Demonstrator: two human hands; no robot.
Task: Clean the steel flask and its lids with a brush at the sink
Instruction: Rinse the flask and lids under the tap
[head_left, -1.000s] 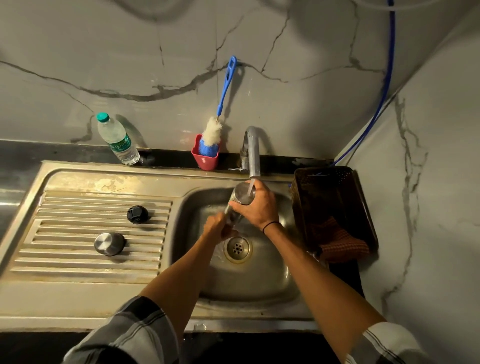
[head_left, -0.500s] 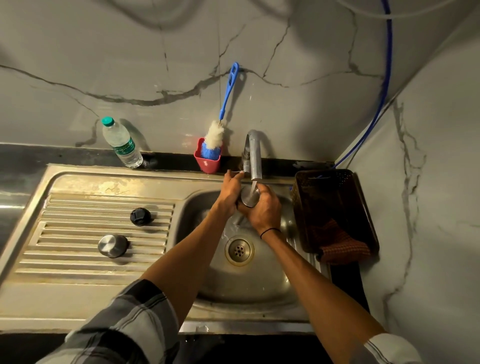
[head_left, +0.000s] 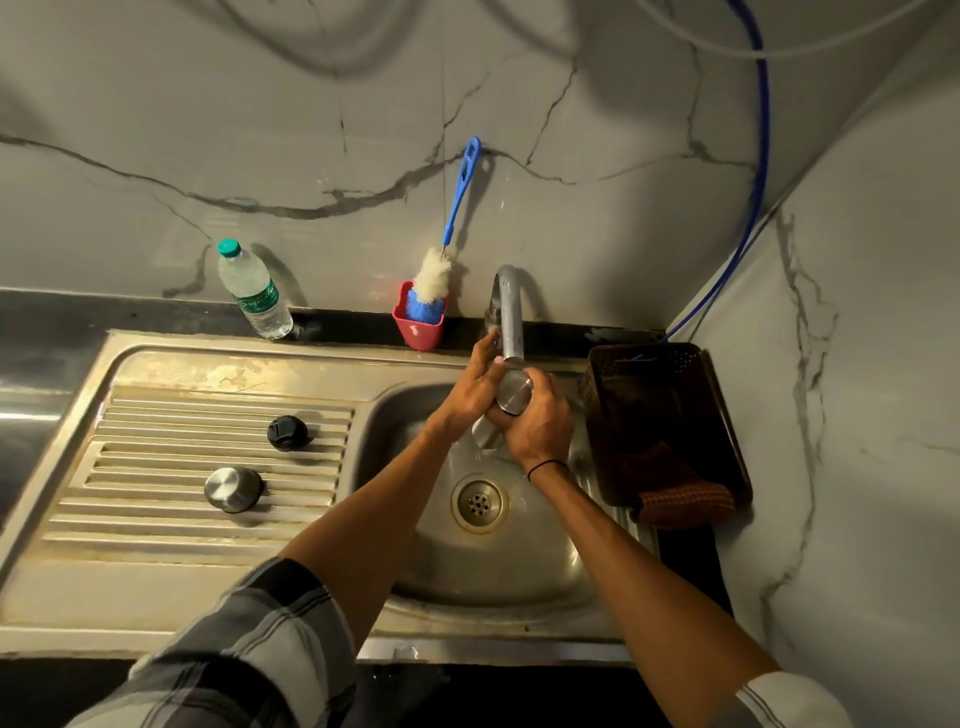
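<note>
So right now the person is standing at the sink (head_left: 156, 597) and holding the steel flask (head_left: 511, 397) right under the tap (head_left: 509, 317), tilted, one end up close to the spout. The right hand (head_left: 537, 423) is wrapping its fingers round the flask body, a proper grip. The left hand (head_left: 475, 384) is reaching up beside the flask toward the base of the tap; it's touching the flask's side, but I honestly can't tell whether the fingertips are on the tap handle or just resting there, and how far they're curled is hidden. No stream is showing from the spout that I can make out. Looks to me like the rinse or fill step, before any scrubbing. The brush (head_left: 441, 260) is sitting untouched in the red cup (head_left: 418, 327) just left of the tap, against the wall. Both lids are waiting further left of the tap on the draining ridges: the black lid (head_left: 287, 432) and the steel lid (head_left: 232, 488). Next move, I'd guess, means freeing the left hand to grab that brush while the right keeps the wet flask steady, since it'll be slippery.
</note>
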